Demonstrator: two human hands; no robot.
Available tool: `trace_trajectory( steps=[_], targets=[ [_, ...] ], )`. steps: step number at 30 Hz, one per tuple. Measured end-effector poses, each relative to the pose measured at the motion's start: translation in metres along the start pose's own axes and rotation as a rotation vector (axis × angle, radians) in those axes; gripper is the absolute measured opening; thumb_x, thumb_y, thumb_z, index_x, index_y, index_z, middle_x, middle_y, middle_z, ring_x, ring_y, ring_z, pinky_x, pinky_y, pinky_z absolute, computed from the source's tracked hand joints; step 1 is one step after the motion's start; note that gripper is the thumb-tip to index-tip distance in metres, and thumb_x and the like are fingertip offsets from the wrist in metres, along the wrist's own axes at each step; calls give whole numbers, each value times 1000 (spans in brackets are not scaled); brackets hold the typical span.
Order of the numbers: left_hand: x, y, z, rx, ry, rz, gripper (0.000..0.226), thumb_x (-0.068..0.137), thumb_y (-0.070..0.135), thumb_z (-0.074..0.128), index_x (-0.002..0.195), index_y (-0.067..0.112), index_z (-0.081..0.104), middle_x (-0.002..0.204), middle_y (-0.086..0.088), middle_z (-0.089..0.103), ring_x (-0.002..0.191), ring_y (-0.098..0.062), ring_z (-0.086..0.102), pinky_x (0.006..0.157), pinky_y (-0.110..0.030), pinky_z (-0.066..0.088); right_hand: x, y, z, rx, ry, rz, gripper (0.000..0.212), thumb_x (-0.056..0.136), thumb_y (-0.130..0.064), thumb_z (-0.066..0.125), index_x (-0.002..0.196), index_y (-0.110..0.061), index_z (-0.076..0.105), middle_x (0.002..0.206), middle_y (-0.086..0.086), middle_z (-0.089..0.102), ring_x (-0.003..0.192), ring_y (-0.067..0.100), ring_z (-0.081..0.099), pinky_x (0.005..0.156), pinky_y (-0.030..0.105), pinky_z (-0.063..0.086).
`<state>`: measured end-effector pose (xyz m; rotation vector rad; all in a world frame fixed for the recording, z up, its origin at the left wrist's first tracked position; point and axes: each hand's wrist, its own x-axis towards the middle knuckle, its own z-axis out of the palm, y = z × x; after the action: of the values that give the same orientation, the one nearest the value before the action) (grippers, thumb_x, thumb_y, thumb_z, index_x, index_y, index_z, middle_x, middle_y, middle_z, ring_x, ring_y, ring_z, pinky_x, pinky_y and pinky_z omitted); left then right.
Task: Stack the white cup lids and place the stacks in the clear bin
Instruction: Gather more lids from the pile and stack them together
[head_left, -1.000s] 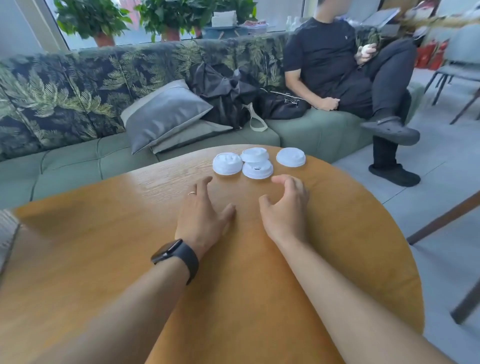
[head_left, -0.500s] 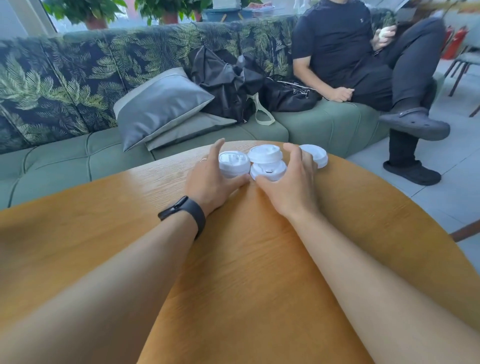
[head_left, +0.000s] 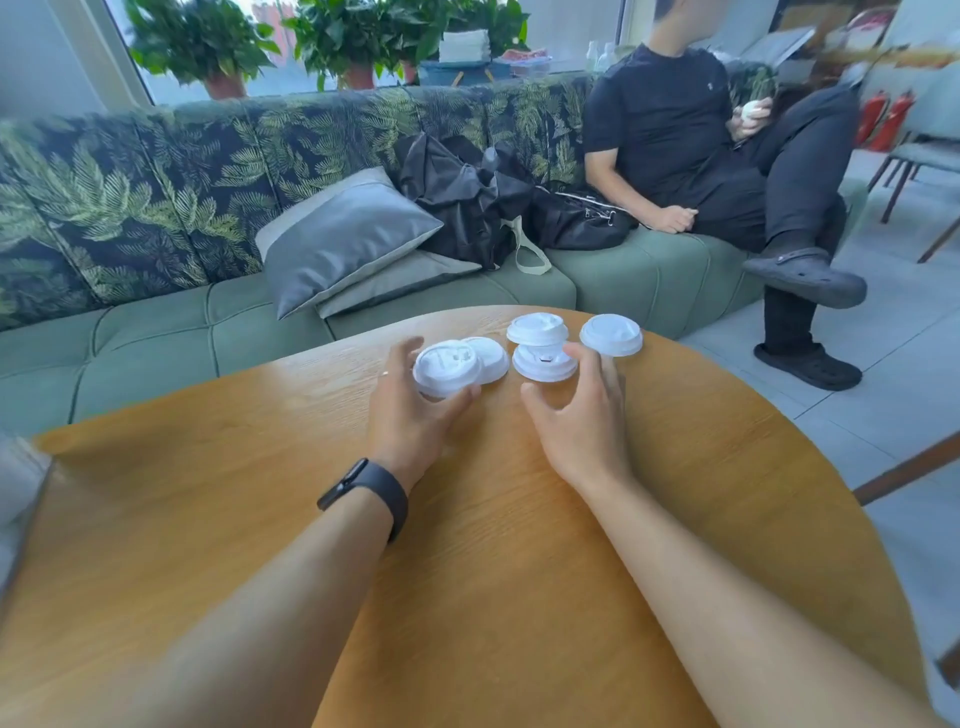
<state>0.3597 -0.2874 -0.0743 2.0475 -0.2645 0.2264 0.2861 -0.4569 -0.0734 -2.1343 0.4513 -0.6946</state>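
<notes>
Fingers of left hand (head_left: 410, 410) round lid (head_left: 445, 368)

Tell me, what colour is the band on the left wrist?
Black; the wrist band shows best in the head view.

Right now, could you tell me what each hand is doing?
Left hand: holding a white lid.
Right hand: fingers curled near another lid; a grip cannot be told.

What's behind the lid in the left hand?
Another white lid lies flat on the table right behind the held lid, partly covered by it. The left hand hides whatever is under it.
</notes>
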Motion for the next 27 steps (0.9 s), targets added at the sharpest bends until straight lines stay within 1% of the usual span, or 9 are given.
trace_trajectory(
  steps=[4, 8, 11, 13, 17, 20, 22, 25, 27],
  targets=[
    [-42, 2, -20, -178, -4, -14, 92, 74, 31, 94, 149, 26, 41, 134, 11, 57, 124, -9, 58, 111, -43, 48, -38, -11, -6, 41, -20, -37, 46, 93, -34, 70, 135, -21, 57, 136, -5, 54, 132, 14, 44, 109, 26, 35],
    [-91, 5, -45, -149, -9, 31, 100, 72, 38, 94, 154, 33, 36, 148, 10, 53, 131, -9, 55, 113, -44, 46, -83, -37, -9, 279, -156, 82, 33, 95, -43, 69, 123, -26, 69, 107, -13, 73, 103, -2, 66, 100, 31, 53],
    [-123, 6, -61, -130, -9, 33, 101, 71, 49, 92, 154, 36, 36, 147, 17, 52, 132, -10, 55, 112, -43, 47, -113, -56, -7, 443, -240, 150, 37, 89, -49, 72, 116, -23, 72, 85, -4, 79, 87, 8, 74, 93, 42, 59],
    [-141, 7, -70, -125, 2, 11, 100, 70, 55, 90, 153, 38, 37, 145, 18, 53, 132, -9, 55, 111, -42, 48, -126, -63, -8, 504, -280, 196, 28, 90, -33, 77, 113, -19, 71, 80, 1, 78, 80, 14, 74, 90, 47, 60],
    [-168, 7, -85, -49, -7, 9, 99, 72, 56, 88, 154, 33, 38, 139, 15, 45, 128, -7, 54, 107, -32, 49, -142, -71, -14, 549, -295, 257, 19, 88, -14, 78, 106, -18, 73, 83, 5, 79, 71, 20, 71, 82, 40, 60],
    [-175, 3, -92, 31, -19, 7, 91, 72, 58, 87, 149, 29, 47, 133, 14, 43, 124, -4, 51, 100, -22, 47, -145, -73, -14, 511, -297, 277, 14, 89, -15, 76, 101, -21, 76, 87, -1, 80, 81, 23, 75, 80, 32, 60],
    [-173, 0, -94, 73, -6, -8, 85, 72, 57, 87, 144, 31, 51, 130, 14, 44, 122, -5, 51, 99, -23, 48, -145, -71, -10, 453, -297, 249, 10, 91, -24, 74, 100, -25, 76, 88, -5, 79, 86, 17, 76, 88, 37, 59],
    [-164, -5, -98, 134, 50, -20, 84, 72, 60, 86, 142, 27, 53, 132, 11, 47, 121, -10, 53, 101, -31, 49, -140, -68, -2, 280, -264, 116, 14, 98, -34, 65, 108, -26, 72, 100, -12, 75, 93, -2, 68, 89, 27, 52],
    [-152, -9, -103, 164, 71, -21, 84, 75, 58, 84, 145, 24, 51, 136, 6, 49, 124, -15, 53, 105, -34, 47, -128, -63, 7, 155, -193, 22, 22, 101, -35, 59, 118, -23, 68, 113, -10, 70, 102, 5, 64, 94, 29, 49]
  ],
)
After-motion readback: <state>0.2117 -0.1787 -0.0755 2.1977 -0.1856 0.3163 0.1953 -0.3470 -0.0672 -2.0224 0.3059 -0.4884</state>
